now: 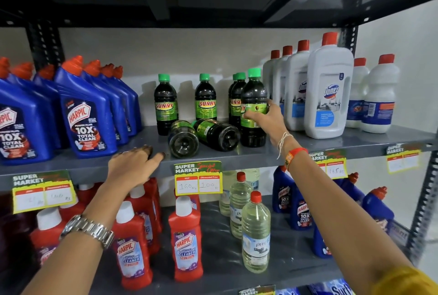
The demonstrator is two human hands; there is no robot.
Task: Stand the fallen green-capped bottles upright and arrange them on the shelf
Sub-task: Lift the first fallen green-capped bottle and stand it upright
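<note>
In the middle of the frame the right hand (264,118) is wrapping its fingers around the label of an upright green-capped bottle (253,95), which is standing on the grey shelf (308,145) at the front of the dark bottles. Two more green-capped bottles are standing directly behind it (237,98), and two others are standing further left, one (205,98) near the centre and one (165,102) beside the blue stock. Two fallen bottles are lying on their sides just left of the held one, bases toward the camera: the nearer one (183,139) is sitting close to the shelf's front edge, and the second (216,133) is lying beside it, almost touching the held bottle's lower part.

The left hand (134,164) is resting flat and spread on the shelf's front lip, holding nothing, just left of the nearer fallen bottle.

Blue Harpic bottles (87,114) are crowding the left of the frame, and white Domex bottles (328,95) with red caps are standing tight against the right side of the held bottle, leaving little room there. A price tag (198,177) is hanging below the fallen pair. On the lower shelf, red cleaner bottles (186,237) and clear bottles (256,233) are standing.
</note>
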